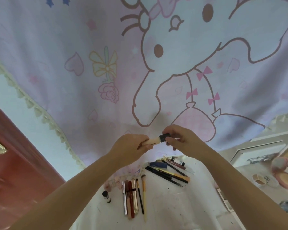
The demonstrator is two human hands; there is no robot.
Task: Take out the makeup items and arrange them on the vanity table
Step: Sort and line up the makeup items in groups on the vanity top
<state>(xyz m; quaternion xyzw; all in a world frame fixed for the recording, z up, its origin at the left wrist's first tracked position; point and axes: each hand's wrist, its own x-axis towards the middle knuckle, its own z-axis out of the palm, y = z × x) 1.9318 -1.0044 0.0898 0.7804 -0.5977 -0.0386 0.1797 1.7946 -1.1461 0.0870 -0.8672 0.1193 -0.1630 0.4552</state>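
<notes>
Pink cartoon-print curtain fills the background from 9 to 3 o'clock; below it a white vanity table runs toward 6.

We hold a beige tube with a black cap in the air, above the table's far edge. Left hand is curled round the tube body at its 9 o'clock end. Right hand pinches the cap at the 3 o'clock end, thumb and fingers closed on it. The tube lies roughly level between the two grips, with only its middle showing.

Already laid out: a row of lip tubes and brushes at 6 o'clock of the hands, a fan of pencils at 5, a small dark-capped bottle at 7, and an open powder compact at 4 near the table's right edge.

Risks as we judge them:
- If the right hand is twisting the cap, it could come off, and product could smear the white tabletop.
- The tube hangs over the crowded rows; a slip would drop it onto the pencils and roll them out of line.
- Free space is mostly at the centre and toward 6; setting down blind near the curtain hem risks snagging the fabric and dragging items.

We cannot tell whether the cap is seated or loose.
</notes>
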